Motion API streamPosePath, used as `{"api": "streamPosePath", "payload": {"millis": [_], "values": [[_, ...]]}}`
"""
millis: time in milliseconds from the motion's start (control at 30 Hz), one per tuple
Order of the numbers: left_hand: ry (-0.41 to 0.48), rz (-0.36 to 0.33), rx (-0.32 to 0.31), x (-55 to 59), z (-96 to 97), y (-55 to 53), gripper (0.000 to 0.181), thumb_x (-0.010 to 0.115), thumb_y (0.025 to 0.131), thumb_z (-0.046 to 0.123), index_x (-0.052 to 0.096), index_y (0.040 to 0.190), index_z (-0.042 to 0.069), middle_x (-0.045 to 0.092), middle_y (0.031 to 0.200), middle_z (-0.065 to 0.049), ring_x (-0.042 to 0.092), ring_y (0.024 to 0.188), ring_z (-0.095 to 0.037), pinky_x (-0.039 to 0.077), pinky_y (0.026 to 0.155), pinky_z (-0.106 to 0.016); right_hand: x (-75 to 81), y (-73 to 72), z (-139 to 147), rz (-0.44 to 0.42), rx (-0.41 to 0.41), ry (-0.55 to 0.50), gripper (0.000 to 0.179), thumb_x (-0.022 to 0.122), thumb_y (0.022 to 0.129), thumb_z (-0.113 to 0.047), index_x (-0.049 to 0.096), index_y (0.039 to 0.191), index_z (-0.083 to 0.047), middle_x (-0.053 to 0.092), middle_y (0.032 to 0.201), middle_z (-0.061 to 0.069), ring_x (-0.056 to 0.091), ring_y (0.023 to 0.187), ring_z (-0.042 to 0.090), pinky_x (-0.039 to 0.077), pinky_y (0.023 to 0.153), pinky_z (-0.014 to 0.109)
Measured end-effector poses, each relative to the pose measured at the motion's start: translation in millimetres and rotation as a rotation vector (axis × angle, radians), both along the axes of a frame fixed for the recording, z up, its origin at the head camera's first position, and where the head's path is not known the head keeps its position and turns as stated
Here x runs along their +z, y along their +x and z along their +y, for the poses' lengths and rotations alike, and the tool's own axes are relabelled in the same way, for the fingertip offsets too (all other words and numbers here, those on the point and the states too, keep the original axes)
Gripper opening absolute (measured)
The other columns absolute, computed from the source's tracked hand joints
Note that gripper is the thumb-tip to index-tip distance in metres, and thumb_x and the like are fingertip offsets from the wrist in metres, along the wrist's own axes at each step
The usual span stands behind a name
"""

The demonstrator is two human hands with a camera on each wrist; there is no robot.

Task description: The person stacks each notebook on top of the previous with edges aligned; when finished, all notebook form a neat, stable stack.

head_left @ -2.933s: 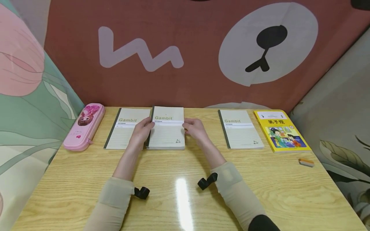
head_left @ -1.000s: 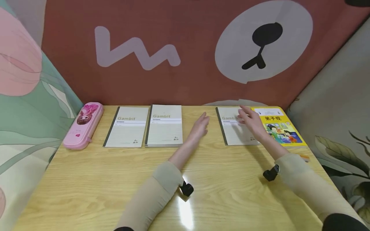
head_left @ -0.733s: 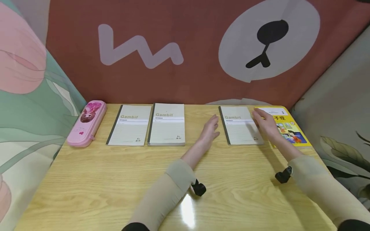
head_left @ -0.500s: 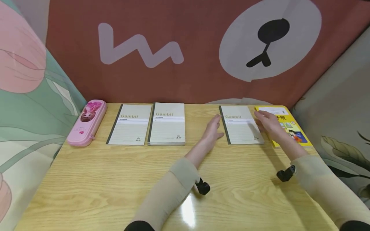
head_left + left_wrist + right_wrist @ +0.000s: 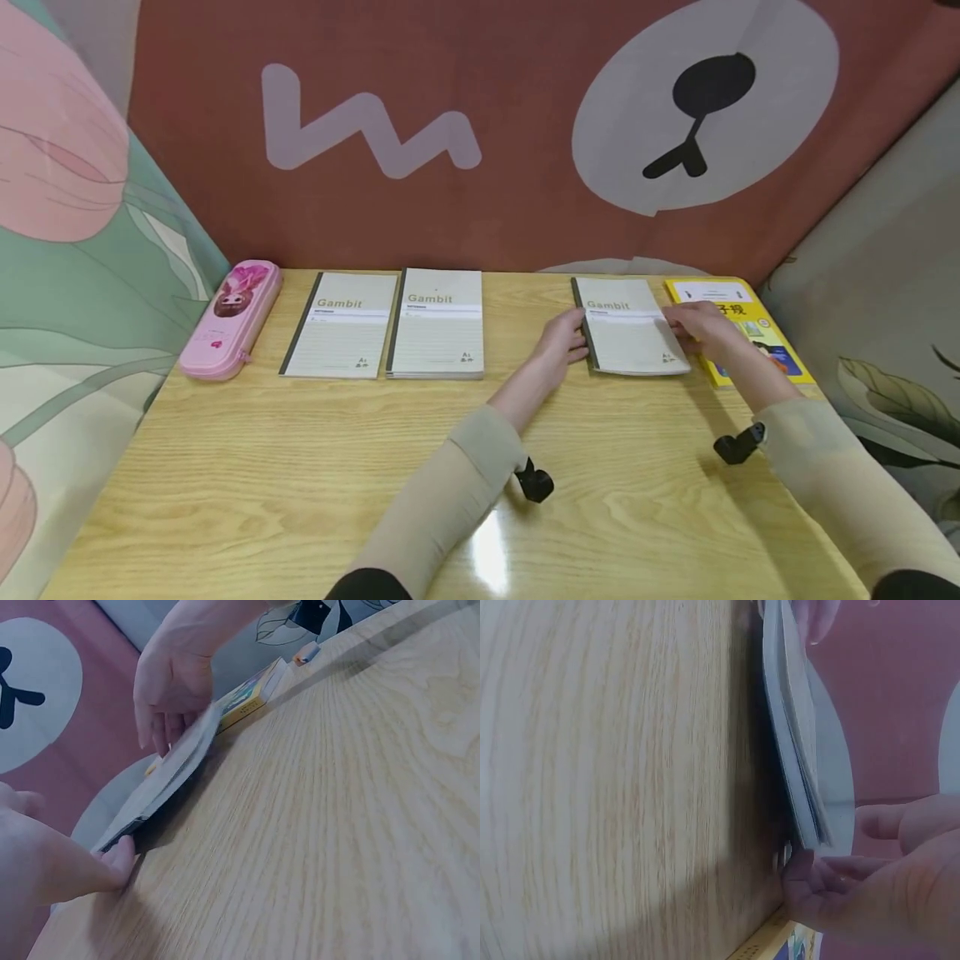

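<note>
A pale Gambit notebook with a dark spine lies between my two hands, toward the right of the table. My left hand holds it at the spine, with a fingertip under the edge in the left wrist view. On the opposite edge, my right hand has its fingers curled at the notebook's underside. The right wrist view shows the notebook's pages slightly parted and its right side raised off the wood. Part of the yellow picture book is covered by my right hand.
Left of the hands stand a stack of Gambit notebooks and another Gambit notebook. A pink pencil case lies at the far left. The left wrist view shows a small orange-and-white eraser-like block. A wall runs behind the table.
Both hands have left the notebook stack and moved right to the separate notebook. Since half a second ago they have closed in on its two edges, and it has tilted up slightly.
</note>
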State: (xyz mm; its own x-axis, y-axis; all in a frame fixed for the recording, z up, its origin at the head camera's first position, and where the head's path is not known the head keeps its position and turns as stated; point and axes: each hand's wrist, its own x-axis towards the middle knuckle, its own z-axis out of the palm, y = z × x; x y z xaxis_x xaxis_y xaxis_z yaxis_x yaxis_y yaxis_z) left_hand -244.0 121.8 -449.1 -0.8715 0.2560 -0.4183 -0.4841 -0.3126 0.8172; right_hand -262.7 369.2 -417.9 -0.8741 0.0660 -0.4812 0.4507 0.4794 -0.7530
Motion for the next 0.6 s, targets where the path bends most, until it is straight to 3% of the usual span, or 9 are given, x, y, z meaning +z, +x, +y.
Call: {"api": "streamPosePath", "payload": {"millis": [133,233,333,433,600], "values": [[-0.046,-0.026,-0.046,-1.0,0.9,-0.4,0.037,0.057,0.101,0.018,0.062,0.133,-0.001,0.067,0.121,-0.013,0.064,0.099,-0.019,0.057,0.101,-0.036,-4.4,4.2,2,0.008,0.025,0.025,0.065,0.049,0.108,-0.028,0.027,0.159,0.006,0.057,0.085,-0.019,0.056,0.076,-0.004,0.053,0.071,0.019],[-0.073,-0.006,-0.089,-2.4,-0.9,1.0,0.038,0.059,0.1,0.011,0.06,0.136,-0.001,0.07,0.106,-0.011,0.062,0.087,-0.015,0.059,0.096,-0.034,-6.5,10.2,2,0.028,0.041,0.013,0.065,0.048,0.109,-0.023,0.02,0.161,0.004,0.057,0.087,-0.022,0.057,0.077,-0.006,0.054,0.071,0.018],[-0.115,0.047,-0.107,-3.1,-4.9,3.3,0.046,0.06,0.099,0.008,0.055,0.145,0.001,0.072,0.116,-0.011,0.066,0.095,-0.016,0.059,0.098,-0.038,-6.6,17.8,-2,0.06,0.024,-0.035,0.064,0.046,0.109,-0.02,0.019,0.162,0.003,0.058,0.085,-0.025,0.057,0.078,-0.007,0.055,0.072,0.018],[-0.17,0.114,-0.083,0.6,-12.5,4.9,0.052,0.062,0.098,0.007,0.052,0.149,0.005,0.067,0.131,-0.01,0.067,0.109,-0.021,0.059,0.099,-0.042,-3.7,24.0,-11,0.095,-0.013,-0.09,0.066,0.047,0.108,-0.022,0.019,0.163,0.001,0.06,0.083,-0.027,0.058,0.079,-0.007,0.056,0.072,0.017],[-0.231,0.237,-0.067,13.9,-37.2,4.1,0.056,0.061,0.097,0.004,0.051,0.152,0.008,0.06,0.125,-0.005,0.064,0.091,-0.015,0.058,0.084,-0.033,5.1,27.6,-35,0.149,-0.066,-0.209,0.067,0.049,0.107,-0.021,0.019,0.164,-0.002,0.063,0.085,-0.026,0.06,0.08,-0.006,0.056,0.072,0.017]]}}
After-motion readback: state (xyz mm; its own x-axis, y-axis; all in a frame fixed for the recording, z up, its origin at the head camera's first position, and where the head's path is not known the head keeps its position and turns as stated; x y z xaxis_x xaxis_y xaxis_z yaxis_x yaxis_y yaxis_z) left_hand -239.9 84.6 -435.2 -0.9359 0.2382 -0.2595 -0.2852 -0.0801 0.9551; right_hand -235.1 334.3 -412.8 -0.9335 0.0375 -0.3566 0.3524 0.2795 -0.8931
